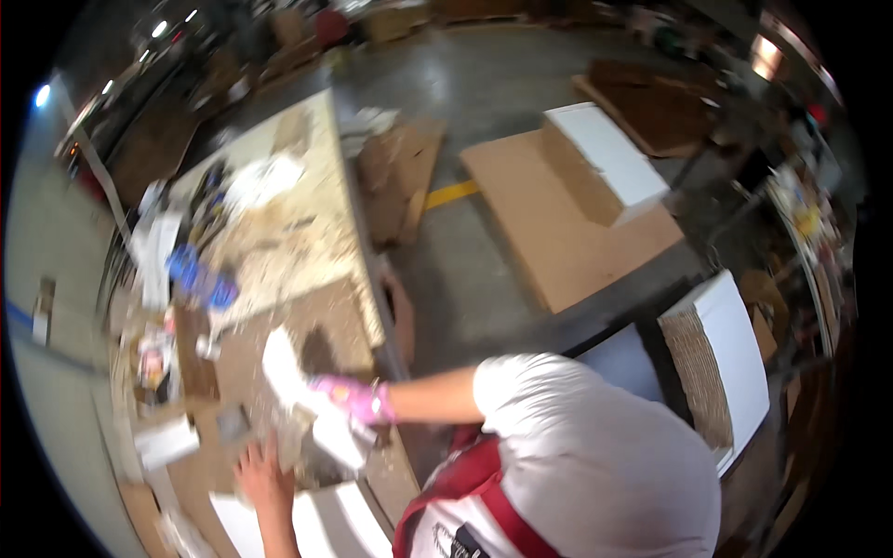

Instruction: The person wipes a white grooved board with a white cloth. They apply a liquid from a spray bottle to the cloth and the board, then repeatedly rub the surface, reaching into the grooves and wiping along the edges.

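Note:
My right hand (356, 400), in a pink glove, reaches across the workbench (251, 372). Its fingers are closed on a white strip (337, 441), whose far part shows beyond the glove; blur hides the exact grip. Bare and with fingers spread, my left hand (265, 476) rests on or just over the bench surface and holds nothing. A small grey square piece (233, 423) lies just beyond its fingertips. White panels (321, 523) lie beside my left forearm, close to my red apron (465, 484).
An open box of small items (158, 367) and a blue-tinted bottle (200, 279) stand along the bench's left side. Tools (212, 191) lie farther back. To the right are a brown board (558, 232) with a white box (614, 158) and a stack of white-topped sheets (721, 372).

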